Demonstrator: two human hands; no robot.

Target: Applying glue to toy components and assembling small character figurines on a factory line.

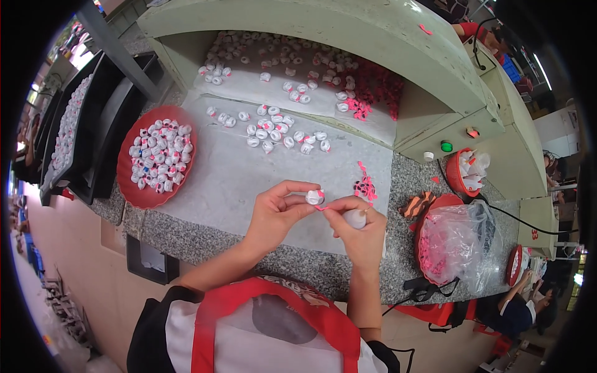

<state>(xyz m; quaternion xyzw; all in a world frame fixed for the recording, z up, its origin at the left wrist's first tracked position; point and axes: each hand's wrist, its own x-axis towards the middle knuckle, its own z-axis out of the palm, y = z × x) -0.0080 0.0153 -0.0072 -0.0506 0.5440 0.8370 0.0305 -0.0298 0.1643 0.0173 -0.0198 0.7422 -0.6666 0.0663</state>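
Note:
Over the paper-covered bench, my left hand (281,208) pinches a small white rounded piece (314,197) with pink on it between thumb and fingers. My right hand (360,231) is close beside it, fingertips closed on a small pink piece (323,208) that meets or nearly meets the white one. A small whitish squeeze bottle (355,218) with a thin tip is tucked in the same right hand. Beyond my hands lies a loose group of similar white pieces (272,126). A little heap of pink pieces (365,186) sits just past my right hand.
A red dish (123,166) heaped with white pieces stands at left, near black trays (93,140). The pale green hooded cabinet (323,31) shelters more pieces. At right are a red cup (453,177) of small bottles and a plastic bag (463,242) over a red dish.

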